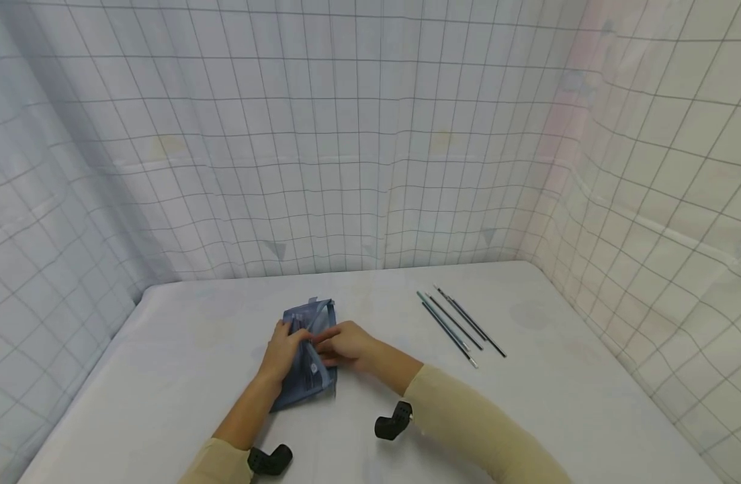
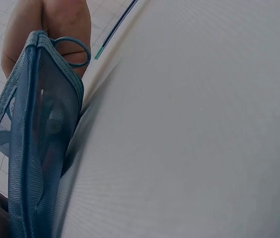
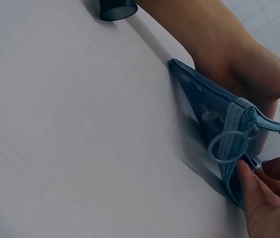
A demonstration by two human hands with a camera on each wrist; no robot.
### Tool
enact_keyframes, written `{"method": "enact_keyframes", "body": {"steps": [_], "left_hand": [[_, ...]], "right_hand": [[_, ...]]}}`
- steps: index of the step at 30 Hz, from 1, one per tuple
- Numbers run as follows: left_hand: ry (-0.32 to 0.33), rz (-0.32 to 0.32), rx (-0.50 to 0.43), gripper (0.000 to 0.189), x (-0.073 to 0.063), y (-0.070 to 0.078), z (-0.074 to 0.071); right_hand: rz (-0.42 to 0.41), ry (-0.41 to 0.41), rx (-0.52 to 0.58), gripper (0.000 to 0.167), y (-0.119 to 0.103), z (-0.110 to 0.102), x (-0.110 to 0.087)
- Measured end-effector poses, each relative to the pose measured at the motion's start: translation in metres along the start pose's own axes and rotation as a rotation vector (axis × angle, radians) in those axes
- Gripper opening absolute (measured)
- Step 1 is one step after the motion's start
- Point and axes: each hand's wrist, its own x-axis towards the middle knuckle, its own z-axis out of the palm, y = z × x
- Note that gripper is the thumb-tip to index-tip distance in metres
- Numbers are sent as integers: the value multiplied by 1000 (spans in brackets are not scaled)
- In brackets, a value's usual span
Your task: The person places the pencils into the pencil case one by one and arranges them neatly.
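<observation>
A blue mesh zipper pouch [image 1: 297,386] is tilted up off the white table, its mouth facing right. My left hand [image 1: 279,353] grips its left side, fingers behind and thumb by the opening. In the right wrist view, a ring-shaped zipper pull [image 3: 220,157] hangs from the zipper end. My right hand [image 1: 349,346] has its bent fingers in the pouch mouth. Between those fingertips a slim dark thing [image 3: 252,161] shows, mostly hidden, so its kind is unclear. Through the mesh, a few blurred items show inside the pouch.
Several slim pens or pencils [image 1: 451,319], dark and teal, lie side by side at an angle on the table [image 1: 557,376], right of the pouch. White grid-patterned curtains [image 1: 358,134] hang behind and along both sides. Black wrist devices [image 1: 393,421] stick out from both sleeves.
</observation>
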Motion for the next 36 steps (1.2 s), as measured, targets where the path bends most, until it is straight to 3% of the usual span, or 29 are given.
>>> {"method": "enact_keyframes", "body": {"steps": [18,36], "left_hand": [[-28,-62,-94,92,1,0,-4],[-7,-44,-47,89,1,0,-2]], "right_hand": [[-5,64,-169,25,-18,-48,-24],[-53,105,-288,34,-22,-100,-41]]}}
